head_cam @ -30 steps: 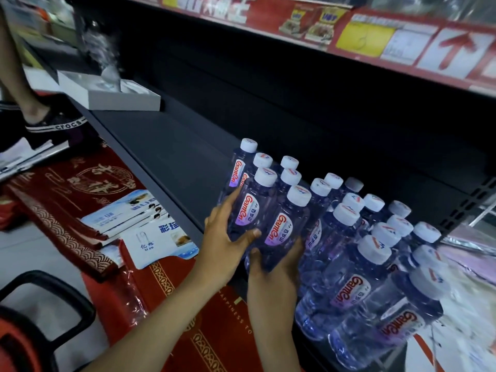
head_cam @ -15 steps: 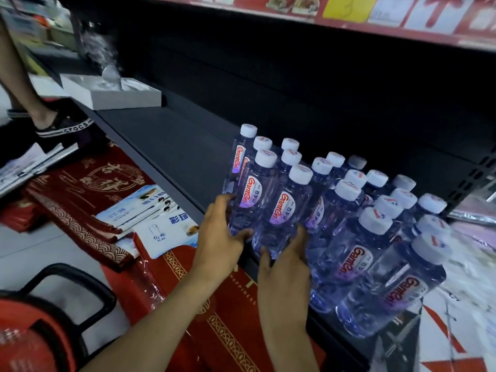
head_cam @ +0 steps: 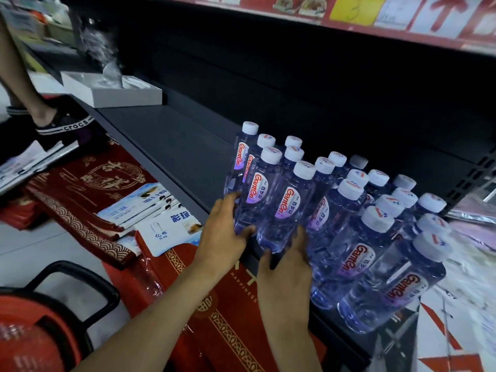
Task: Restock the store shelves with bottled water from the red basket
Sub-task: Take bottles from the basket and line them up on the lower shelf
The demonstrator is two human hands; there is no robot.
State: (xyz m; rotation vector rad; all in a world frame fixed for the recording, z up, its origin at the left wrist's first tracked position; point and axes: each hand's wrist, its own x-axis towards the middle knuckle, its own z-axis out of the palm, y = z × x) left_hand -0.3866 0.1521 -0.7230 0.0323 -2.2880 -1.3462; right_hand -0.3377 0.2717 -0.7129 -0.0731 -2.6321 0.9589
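Several clear water bottles (head_cam: 346, 218) with white caps and red-lettered labels stand in rows on the dark grey shelf (head_cam: 171, 146). My left hand (head_cam: 225, 232) rests against the lower left side of the leftmost front bottle (head_cam: 255, 194), fingers spread and nearly straight. My right hand (head_cam: 287, 269) presses with straight fingers against the base of the neighbouring front bottle (head_cam: 284, 208) at the shelf's front edge. The red basket (head_cam: 29, 328) with its black handle sits at the bottom left; its inside is hidden.
A white flat box (head_cam: 115, 89) lies further left on the same shelf, with bare shelf between it and the bottles. Red gift boxes (head_cam: 222, 312) and blue-white packets (head_cam: 150, 210) lie below the shelf. Another person's foot in a dark shoe (head_cam: 59, 124) stands at the left. Price tags line the shelf above (head_cam: 375, 12).
The two leftmost front bottles went from tilted toward me to nearly upright and back onto the shelf. Both hands slid down from the bottles' bodies to their lower parts.
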